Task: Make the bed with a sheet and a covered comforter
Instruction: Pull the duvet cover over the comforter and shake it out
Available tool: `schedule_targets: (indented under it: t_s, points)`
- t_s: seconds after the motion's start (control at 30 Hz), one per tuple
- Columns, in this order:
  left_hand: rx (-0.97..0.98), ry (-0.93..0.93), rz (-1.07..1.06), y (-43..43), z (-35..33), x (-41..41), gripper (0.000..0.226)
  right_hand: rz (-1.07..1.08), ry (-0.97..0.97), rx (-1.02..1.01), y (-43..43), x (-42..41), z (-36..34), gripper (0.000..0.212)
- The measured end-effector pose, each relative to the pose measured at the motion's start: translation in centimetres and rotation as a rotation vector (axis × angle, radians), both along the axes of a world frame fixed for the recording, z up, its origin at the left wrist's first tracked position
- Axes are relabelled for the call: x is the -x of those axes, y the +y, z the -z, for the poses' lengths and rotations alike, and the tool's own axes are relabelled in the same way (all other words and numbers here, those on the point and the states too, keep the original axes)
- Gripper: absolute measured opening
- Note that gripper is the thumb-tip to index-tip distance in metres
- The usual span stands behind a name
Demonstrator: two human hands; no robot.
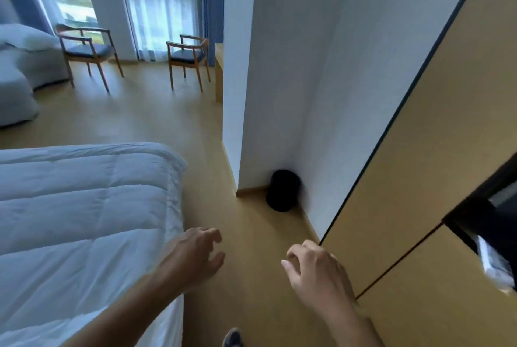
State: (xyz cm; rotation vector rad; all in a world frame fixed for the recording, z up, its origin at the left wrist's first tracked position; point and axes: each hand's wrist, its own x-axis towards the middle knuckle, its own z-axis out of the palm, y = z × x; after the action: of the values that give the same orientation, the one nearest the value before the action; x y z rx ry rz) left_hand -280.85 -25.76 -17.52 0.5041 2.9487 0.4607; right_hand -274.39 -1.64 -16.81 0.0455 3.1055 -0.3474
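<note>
A white quilted comforter (pixel 78 218) lies spread over the bed at the lower left, its right edge hanging down the bed's side. My left hand (pixel 195 255) hovers just past that edge over the floor, fingers apart and curled, holding nothing. My right hand (pixel 316 271) is further right above the wooden floor, close to the wardrobe, also empty with loosely curled fingers. Neither hand touches the comforter.
A white wall corner (pixel 237 123) juts out ahead with a black round bin (pixel 282 190) at its foot. A tan wardrobe (pixel 436 178) runs along the right. Two wooden chairs (pixel 86 50) (pixel 188 57) stand by the curtained windows. Another white-covered bed (pixel 19 72) sits far left.
</note>
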Motion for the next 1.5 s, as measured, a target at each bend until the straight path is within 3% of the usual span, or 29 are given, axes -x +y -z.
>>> schedule_targets:
  t_s: [0.47,0.9,1.17,1.5]
  points:
    - [-0.015,0.01,-0.296,-2.0,-2.7,29.8,0.031,-0.254,0.064,0.068,0.2,39.6,-1.7,0.017]
    - [-0.075,-0.011,-0.641,-1.5,-2.6,55.4,0.039,-0.769,-0.118,0.083,-4.4,74.1,-2.6,0.03]
    - [-0.055,0.004,-0.869,-8.2,-2.2,66.5,0.037,-0.946,-0.12,0.06,-13.9,89.6,-2.7,0.033]
    - [-0.147,0.033,-1.081,-25.3,-3.2,84.1,0.042,-1.167,-0.018,0.095,-36.2,108.9,-4.0,0.03]
